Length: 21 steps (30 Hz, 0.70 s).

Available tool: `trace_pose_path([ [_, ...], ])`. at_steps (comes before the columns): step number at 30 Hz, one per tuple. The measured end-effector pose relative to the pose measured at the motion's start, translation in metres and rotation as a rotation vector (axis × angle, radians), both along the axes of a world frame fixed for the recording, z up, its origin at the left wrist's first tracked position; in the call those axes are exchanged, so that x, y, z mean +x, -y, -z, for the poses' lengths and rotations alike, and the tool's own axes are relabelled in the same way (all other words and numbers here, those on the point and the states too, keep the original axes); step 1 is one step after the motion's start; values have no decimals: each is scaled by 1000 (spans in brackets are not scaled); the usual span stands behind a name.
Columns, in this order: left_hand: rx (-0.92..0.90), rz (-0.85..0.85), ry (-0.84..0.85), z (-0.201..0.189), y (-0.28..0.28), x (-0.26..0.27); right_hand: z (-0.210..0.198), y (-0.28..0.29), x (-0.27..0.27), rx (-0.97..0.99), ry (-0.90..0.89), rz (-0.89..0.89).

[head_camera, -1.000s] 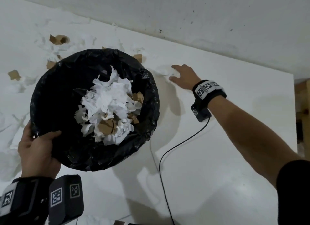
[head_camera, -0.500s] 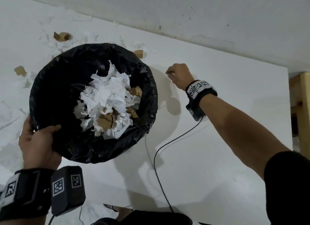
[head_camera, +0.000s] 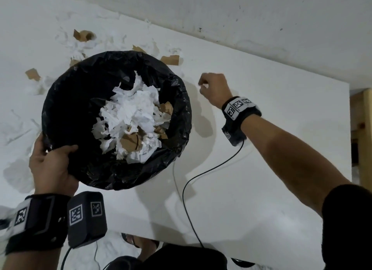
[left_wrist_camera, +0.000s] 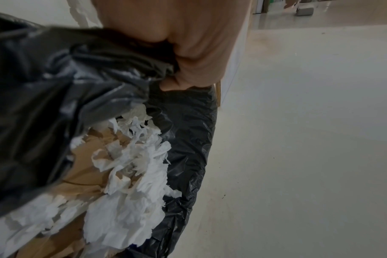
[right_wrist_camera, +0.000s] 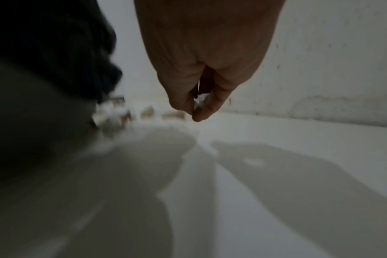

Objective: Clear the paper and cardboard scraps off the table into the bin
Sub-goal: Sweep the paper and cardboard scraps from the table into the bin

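A bin lined with a black bag (head_camera: 66, 100) is held above the white table (head_camera: 261, 169); torn white paper and brown cardboard fill its middle (head_camera: 130, 126). My left hand (head_camera: 50, 161) grips the bin's near rim, thumb inside, and the left wrist view shows it clutching the bag (left_wrist_camera: 113, 57). My right hand (head_camera: 211, 88) hovers right of the bin with fingers curled round a small white paper scrap (head_camera: 205, 86), which shows between the fingertips in the right wrist view (right_wrist_camera: 200, 101). Brown cardboard scraps (head_camera: 170, 60) and white paper scraps (head_camera: 80, 46) lie beyond the bin.
A wall runs along the table's far edge (head_camera: 241, 18). A black cable (head_camera: 189, 189) hangs from the right wrist across the table. More white scraps lie at the left (head_camera: 18, 128). A wooden frame (head_camera: 364, 138) stands past the table's right edge.
My right hand closed on the white scrap it was reaching for flat on the table and lifted it toward the bin. The bin and left hand stayed roughly in place.
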<state>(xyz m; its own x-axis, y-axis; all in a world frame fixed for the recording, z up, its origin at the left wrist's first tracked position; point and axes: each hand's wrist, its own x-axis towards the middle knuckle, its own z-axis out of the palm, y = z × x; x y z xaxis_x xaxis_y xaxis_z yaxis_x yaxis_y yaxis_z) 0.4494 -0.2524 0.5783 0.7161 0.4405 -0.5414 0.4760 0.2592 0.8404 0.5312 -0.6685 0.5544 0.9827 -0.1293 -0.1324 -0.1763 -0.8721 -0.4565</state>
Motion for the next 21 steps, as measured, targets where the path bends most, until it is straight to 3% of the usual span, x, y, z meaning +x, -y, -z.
trace_pose_path([
  [4,11,-5,98,-25,24,-1,-67,-33,9,280,326,-53],
  [9,2,-4,111,-25,23,1,-123,-79,5,348,432,-268],
  [16,-46,7,151,-38,19,-6,-120,-121,-15,254,257,-503],
  [21,-71,13,194,-45,-6,-26,-122,-136,-36,241,303,-478],
])
